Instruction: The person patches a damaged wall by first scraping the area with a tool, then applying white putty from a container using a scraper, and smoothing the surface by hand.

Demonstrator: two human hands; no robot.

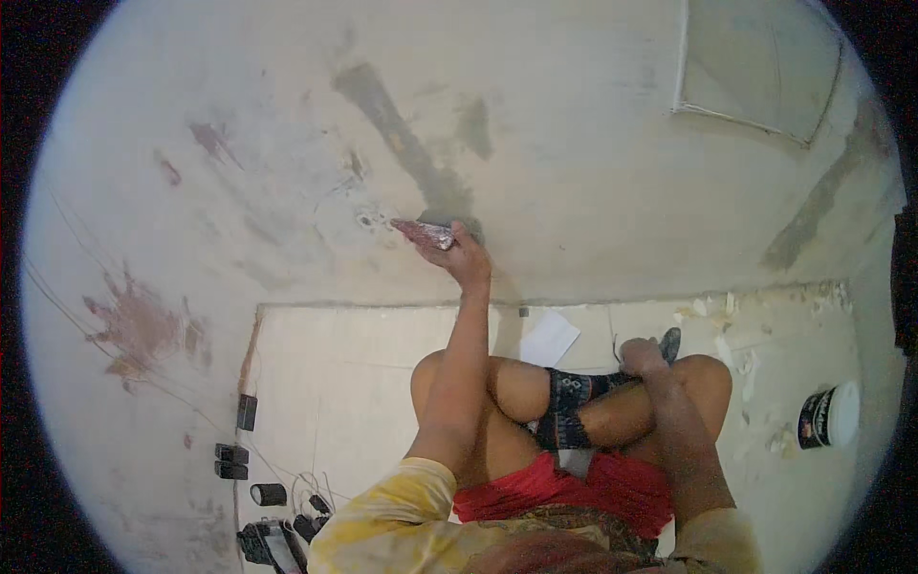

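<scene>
My left hand [465, 260] is raised to the pale wall [574, 172], its fingers closed round a flat reddish-brown and silvery piece [426, 233]. The exact kind of that piece cannot be made out. It lies close against the wall, over the lower end of a grey patch [406, 143]. Low down, my right hand [643, 356] is curled in front of my crossed legs, by my dark patterned sock [601, 385]. A dark rounded thing [671, 342] sticks out beside its fingers. What the right fingers hold, if anything, is hidden.
A white sheet [549, 338] lies on the floor near the wall's foot. To the right stands a white tub with a black label [828, 417]. Black boxes [231, 461], a small dark cylinder [269, 495] and cables [311, 483] are at the lower left. A framed panel [760, 72] is at upper right.
</scene>
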